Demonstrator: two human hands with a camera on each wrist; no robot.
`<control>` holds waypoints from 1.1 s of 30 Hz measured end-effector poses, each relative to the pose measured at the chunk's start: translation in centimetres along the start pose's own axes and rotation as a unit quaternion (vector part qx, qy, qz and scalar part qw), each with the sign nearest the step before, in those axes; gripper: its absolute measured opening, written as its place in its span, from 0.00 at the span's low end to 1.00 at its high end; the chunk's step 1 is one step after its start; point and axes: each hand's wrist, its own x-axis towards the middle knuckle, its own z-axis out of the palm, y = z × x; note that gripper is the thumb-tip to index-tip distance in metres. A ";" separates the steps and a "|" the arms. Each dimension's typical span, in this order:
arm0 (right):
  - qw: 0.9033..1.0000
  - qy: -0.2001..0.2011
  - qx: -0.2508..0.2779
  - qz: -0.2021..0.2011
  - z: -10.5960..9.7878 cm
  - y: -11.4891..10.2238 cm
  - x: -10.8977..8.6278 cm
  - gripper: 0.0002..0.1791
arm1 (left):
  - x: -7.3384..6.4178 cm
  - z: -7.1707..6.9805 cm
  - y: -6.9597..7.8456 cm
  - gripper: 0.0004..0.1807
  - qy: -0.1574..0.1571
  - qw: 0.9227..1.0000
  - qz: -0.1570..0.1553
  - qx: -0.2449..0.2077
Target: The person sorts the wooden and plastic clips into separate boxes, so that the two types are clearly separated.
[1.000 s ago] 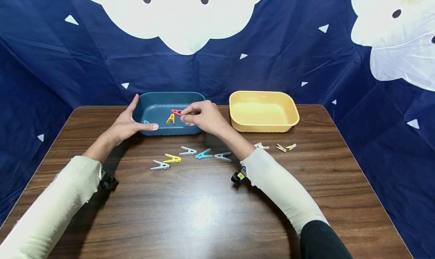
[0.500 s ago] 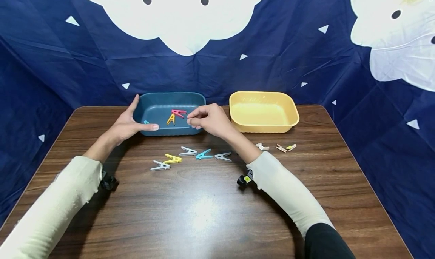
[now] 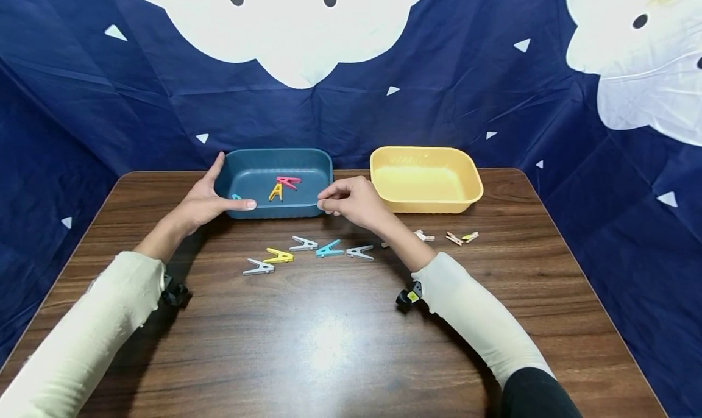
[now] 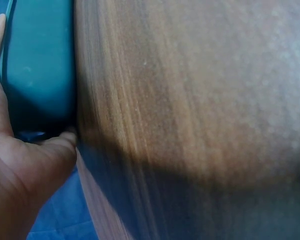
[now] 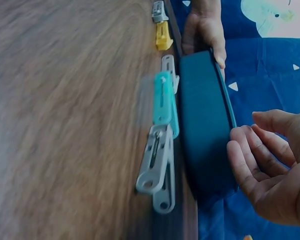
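The left hand (image 3: 203, 201) grips the left end of a dark teal plastic bin (image 3: 290, 212), its thumb lying along the front rim. Inside the bin are a pink clothespin (image 3: 287, 180), an orange-yellow clothespin (image 3: 276, 192) and a light blue clothespin (image 3: 236, 197), partly hidden by the front wall. At the bin's front right corner hovers the right hand (image 3: 355, 202), fingers loosely bent. In the right wrist view its thumb stands apart from the fingers (image 5: 245, 155), with nothing between them.
Before the bin lie grey clothespins (image 3: 258, 267), a yellow one (image 3: 278, 256) and a blue one (image 3: 329, 249). A yellow bin (image 3: 428, 206) stands to the right, with small wooden clothespins (image 3: 454, 239) in front. A navy curtain (image 3: 351, 119) hangs behind the table.
The right hand has let go of the pink clothespin, which lies in the teal bin, and has drawn back right and nearer. The left hand stays on the bin.
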 end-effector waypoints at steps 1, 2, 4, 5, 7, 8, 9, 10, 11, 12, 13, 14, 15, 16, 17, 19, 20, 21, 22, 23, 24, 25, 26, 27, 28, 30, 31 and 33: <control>1.000 -0.001 0.004 0.003 -0.1 0.2 -0.1 0.09 | 0.0 0.0 0.0 0.82 0.000 1.000 0.000 0.000; 1.000 -0.003 0.007 0.007 -0.2 0.4 -0.2 0.10 | 0.0 0.0 0.0 0.82 0.001 1.000 0.001 0.001; 1.000 -0.007 0.015 0.015 -0.3 0.7 -0.4 0.11 | 0.1 0.0 -0.1 0.82 0.001 1.000 0.001 0.002; 1.000 -0.010 0.015 0.018 -0.4 0.8 -0.5 0.12 | 0.1 0.0 -0.1 0.82 0.001 1.000 0.001 0.002; 1.000 -0.015 0.011 0.026 -0.6 1.2 -0.7 0.12 | 0.1 -0.1 -0.1 0.82 0.001 1.000 0.002 0.002; 0.999 -0.017 0.005 0.029 -0.7 1.3 -0.8 0.11 | 0.1 -0.1 -0.1 0.82 0.001 1.000 0.002 0.001; 0.999 -0.019 0.000 0.031 -0.8 1.5 -0.9 0.11 | 0.1 0.0 -0.1 0.82 0.001 1.000 0.003 0.001; 0.999 -0.021 -0.007 0.033 -1.0 1.7 -1.0 0.10 | 0.1 0.0 -0.1 0.82 0.000 1.000 0.003 0.001; 0.999 -0.023 -0.013 0.035 -1.1 1.8 -1.2 0.10 | 0.1 0.0 -0.1 0.82 0.001 1.000 0.003 0.001; 0.999 -0.025 -0.018 0.036 -1.2 2.0 -1.3 0.10 | 0.1 0.0 -0.1 0.82 0.001 1.000 0.004 0.000; 0.999 -0.027 -0.022 0.038 -1.3 2.1 -1.4 0.09 | 0.1 0.0 -0.1 0.82 0.002 1.000 0.004 0.000; 0.998 -0.030 -0.025 0.039 -1.4 2.3 -1.6 0.09 | 0.1 0.0 -0.1 0.82 0.002 1.000 0.004 0.001; 0.998 -0.032 -0.027 0.040 -1.5 2.4 -1.7 0.09 | 0.1 0.0 -0.1 0.82 0.002 1.000 0.003 0.001; 0.998 -0.034 -0.029 0.041 -1.6 2.5 -1.9 0.08 | 0.0 0.0 0.0 0.82 0.002 1.000 0.003 0.001; 0.998 -0.036 -0.032 0.042 -1.7 2.6 -2.0 0.08 | 0.0 0.0 0.0 0.82 0.002 1.000 0.002 0.000; 0.998 -0.038 -0.040 0.044 -1.9 2.7 -2.3 0.08 | -0.1 -0.1 0.0 0.82 0.003 1.000 0.001 -0.001; 0.997 -0.038 -0.045 0.045 -2.0 2.8 -2.5 0.08 | -0.1 -0.1 0.0 0.82 0.004 1.000 0.000 -0.002; 0.997 -0.037 -0.050 0.045 -2.2 2.9 -2.7 0.08 | -0.2 -0.1 0.0 0.82 0.004 1.000 0.000 -0.003; 0.997 -0.036 -0.057 0.045 -2.3 3.0 -2.9 0.08 | -0.2 -0.1 0.0 0.82 0.005 1.000 -0.001 -0.004; 0.996 -0.035 -0.064 0.044 -2.5 3.1 -3.1 0.08 | -0.2 -0.2 0.0 0.82 0.006 1.000 -0.001 -0.005; 0.996 -0.034 -0.067 0.045 -2.6 3.2 -3.3 0.08 | -0.2 -0.2 0.0 0.82 0.007 1.000 -0.001 -0.005; 0.996 -0.035 -0.070 0.046 -2.8 3.3 -3.5 0.09 | -0.2 -0.2 0.0 0.82 0.006 1.000 0.000 -0.006; 0.996 -0.036 -0.070 0.047 -2.9 3.5 -3.7 0.09 | -0.2 -0.2 0.0 0.82 0.006 1.000 0.000 -0.006; 0.996 -0.038 -0.072 0.048 -3.1 3.7 -3.9 0.10 | -0.2 -0.2 0.0 0.82 0.005 1.000 0.000 -0.006; 0.995 -0.040 -0.072 0.050 -3.3 3.9 -4.2 0.10 | -0.2 -0.1 0.0 0.82 0.005 1.000 0.000 -0.006; 0.995 -0.048 -0.070 0.055 -3.6 4.3 -4.7 0.11 | -0.2 -0.1 0.0 0.82 0.004 1.000 0.001 -0.006; 0.995 -0.052 -0.069 0.056 -3.8 4.5 -4.9 0.11 | -0.1 0.0 0.0 0.82 0.004 1.000 0.001 -0.005; 0.994 -0.059 -0.073 0.056 -4.2 4.9 -5.4 0.11 | -0.1 0.0 0.0 0.82 0.002 1.000 0.002 -0.003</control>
